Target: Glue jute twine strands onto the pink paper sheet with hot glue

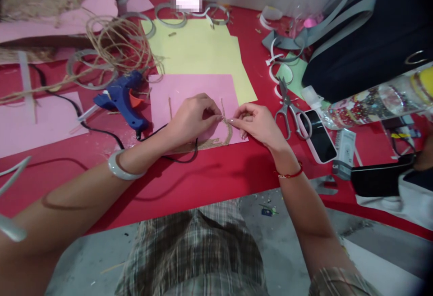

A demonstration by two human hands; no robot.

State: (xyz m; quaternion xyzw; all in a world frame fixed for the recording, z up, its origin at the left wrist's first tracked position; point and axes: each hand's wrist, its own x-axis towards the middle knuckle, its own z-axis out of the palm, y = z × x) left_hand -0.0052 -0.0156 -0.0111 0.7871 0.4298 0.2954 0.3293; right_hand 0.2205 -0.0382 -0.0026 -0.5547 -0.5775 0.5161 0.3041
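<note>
A pink sheet lies on the red table, with brown twine laid along its right side and lower edge. My left hand is over the middle of the sheet, thumb and finger pinched at the twine's upper right part. From the right, my right hand pinches the same strand, its fingertips almost meeting the left ones. A short upright piece of twine shows left of my left hand. My left hand and wrist cover some of the sheet.
A blue glue gun with a black cord lies to the left, below a loose twine coil. Yellow paper is behind the pink sheet. Scissors, a phone and a decorated bottle are on the right.
</note>
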